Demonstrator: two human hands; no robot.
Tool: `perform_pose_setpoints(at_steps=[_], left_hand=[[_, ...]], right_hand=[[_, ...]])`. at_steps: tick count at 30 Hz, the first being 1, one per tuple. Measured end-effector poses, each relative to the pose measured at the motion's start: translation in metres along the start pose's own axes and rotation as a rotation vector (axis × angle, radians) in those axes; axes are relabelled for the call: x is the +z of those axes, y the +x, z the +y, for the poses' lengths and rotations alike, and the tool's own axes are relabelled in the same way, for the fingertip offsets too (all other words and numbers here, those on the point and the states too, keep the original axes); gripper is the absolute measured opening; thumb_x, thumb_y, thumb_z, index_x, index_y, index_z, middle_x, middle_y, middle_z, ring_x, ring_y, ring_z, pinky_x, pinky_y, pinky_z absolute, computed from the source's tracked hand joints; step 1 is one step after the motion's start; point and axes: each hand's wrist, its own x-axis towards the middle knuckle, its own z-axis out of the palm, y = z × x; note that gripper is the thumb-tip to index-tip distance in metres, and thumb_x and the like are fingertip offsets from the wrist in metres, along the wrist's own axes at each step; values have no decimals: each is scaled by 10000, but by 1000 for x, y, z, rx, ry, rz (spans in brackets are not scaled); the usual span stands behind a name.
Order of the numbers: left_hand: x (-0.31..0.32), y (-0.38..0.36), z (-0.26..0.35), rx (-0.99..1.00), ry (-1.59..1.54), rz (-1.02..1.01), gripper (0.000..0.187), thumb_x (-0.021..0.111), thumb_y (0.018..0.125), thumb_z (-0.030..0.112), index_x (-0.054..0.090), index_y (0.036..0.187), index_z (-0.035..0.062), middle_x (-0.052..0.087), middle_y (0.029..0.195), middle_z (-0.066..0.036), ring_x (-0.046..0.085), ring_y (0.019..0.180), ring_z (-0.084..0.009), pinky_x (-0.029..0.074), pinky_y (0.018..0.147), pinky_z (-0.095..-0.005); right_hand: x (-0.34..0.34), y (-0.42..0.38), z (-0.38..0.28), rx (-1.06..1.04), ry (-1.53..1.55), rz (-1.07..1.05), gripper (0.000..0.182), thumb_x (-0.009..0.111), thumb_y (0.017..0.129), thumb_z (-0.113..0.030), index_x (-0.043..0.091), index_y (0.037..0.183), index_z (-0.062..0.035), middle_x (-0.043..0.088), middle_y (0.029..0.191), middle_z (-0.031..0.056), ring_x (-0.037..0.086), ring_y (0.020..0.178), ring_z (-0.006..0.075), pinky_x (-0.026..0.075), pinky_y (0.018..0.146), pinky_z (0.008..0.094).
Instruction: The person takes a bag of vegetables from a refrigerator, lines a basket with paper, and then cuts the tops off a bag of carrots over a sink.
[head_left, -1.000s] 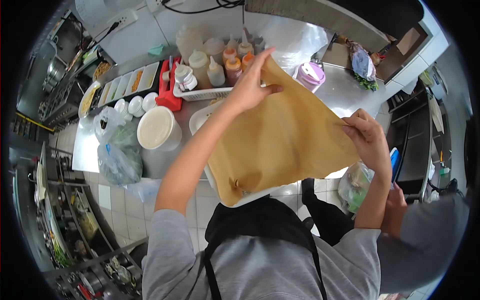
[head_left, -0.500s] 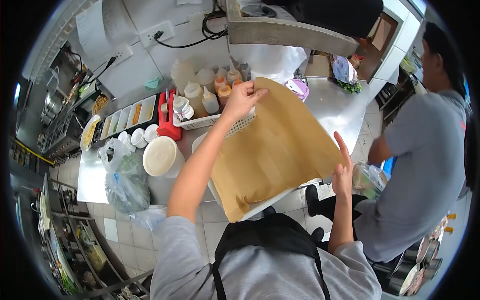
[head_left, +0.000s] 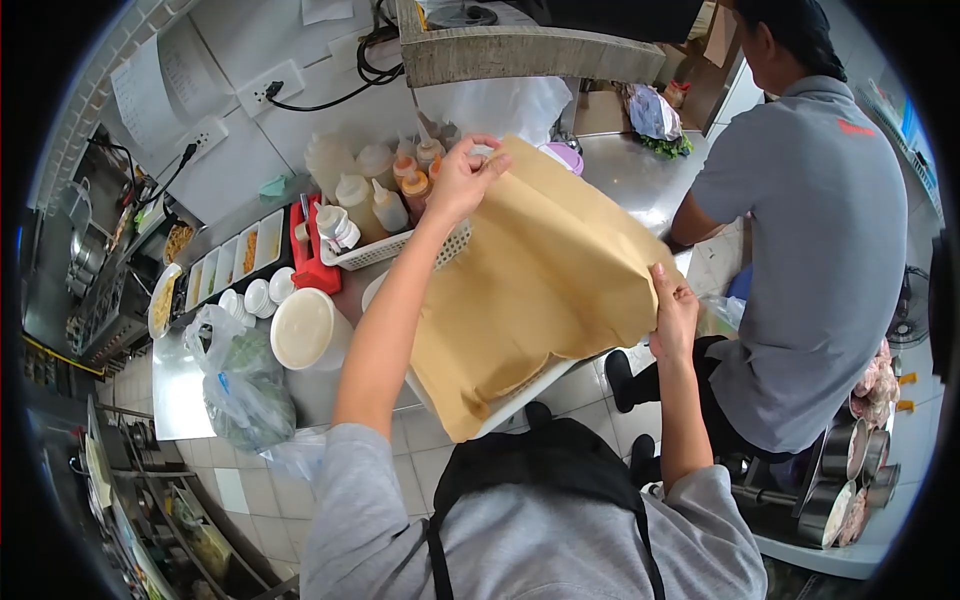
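Observation:
A large sheet of brown paper [head_left: 540, 270] lies over a white tub [head_left: 520, 400], whose rim shows at the front and left. My left hand [head_left: 465, 182] pinches the paper's far left corner between thumb and fingers. At the right edge, my right hand [head_left: 674, 312] grips the paper with the thumb on top. Between the hands the sheet is raised and curved, and its near edge is creased inside the tub. What the tub holds is hidden. Close to my left forearm stand a white perforated basket [head_left: 368, 250] of sauce bottles and a lidded round container [head_left: 303, 328].
A bag of greens [head_left: 245, 385] sits at the counter's left front. Behind it are stacked white lids [head_left: 258, 297], a red dispenser [head_left: 313, 255] and a topping tray [head_left: 235, 260]. A metal shelf [head_left: 530, 58] overhangs the back. Another person [head_left: 810, 250] stands close at right.
My right hand has gone from an extended finger beside the paper to gripping its right edge. That edge is now lifted and curled. The other person has straightened and turned away.

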Motion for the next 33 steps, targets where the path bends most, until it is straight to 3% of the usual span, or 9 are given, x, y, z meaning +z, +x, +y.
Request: perform_pose_setpoints(at_steps=[8,10,13,16,19,21,24,27,33], left_hand=[[-4,-22,15,-26,343,-305,353,725,760,234,623,1038,42,646,823,-23,582,760,-82,455,713,-239],[-2,-21,23,-64,405,-306,356,723,763,231,623,1048,43,651,845,-24,593,776,-78,459,713,-238],[6,-20,28,-57,434,-343,363,727,757,247,625,1036,37,653,835,-30,596,762,-83,458,711,-254],[2,-17,31,-1,473,-325,373,724,758,267,626,1035,38,652,869,-33,595,803,-89,451,721,-248],[-3,-22,29,7,500,-270,378,736,730,284,636,1042,95,646,906,-51,595,868,-133,433,798,-261],[-3,-28,31,666,1209,39,361,734,704,305,647,1022,156,640,929,-50,584,908,-199,406,861,-289],[15,-23,35,938,1118,-173,262,691,726,298,662,956,175,645,868,-54,575,893,-246,394,876,-317],[24,-18,39,503,1148,-562,179,639,774,267,665,894,137,645,813,-44,584,836,-222,408,834,-316],[11,-5,38,620,1216,-518,141,603,806,223,637,811,86,638,775,-27,582,715,-198,412,799,-307]], right_hand=[[-11,2,-12,-128,-266,60,450,645,839,-227,444,1178,-11,590,1022,136,600,874,187,462,753,288],[11,-1,-44,-1048,-1219,247,510,697,765,-291,488,1151,-32,615,928,144,591,860,282,435,783,360],[39,10,-50,-1214,-1423,-7,515,712,696,-362,537,1066,-51,623,797,131,566,808,337,406,764,405],[49,27,-34,-641,-1447,-294,397,690,707,-361,571,925,-52,620,742,110,559,784,299,399,723,396],[52,26,-31,-664,-1361,-372,261,670,727,-290,571,774,-53,619,736,93,564,776,282,399,726,385],[54,23,-31,-707,-1334,-390,226,659,734,-267,577,751,-57,614,719,88,565,771,273,399,722,382],[57,19,-34,-772,-1292,-399,217,640,753,-260,587,714,-54,600,694,79,561,743,268,407,693,387],[55,18,-37,-780,-1266,-401,250,626,768,-270,586,686,-37,579,670,86,553,695,286,420,643,401],[4,12,-52,-546,-1441,-397,301,584,814,-289,589,663,-29,568,628,132,554,623,332,427,580,418]])
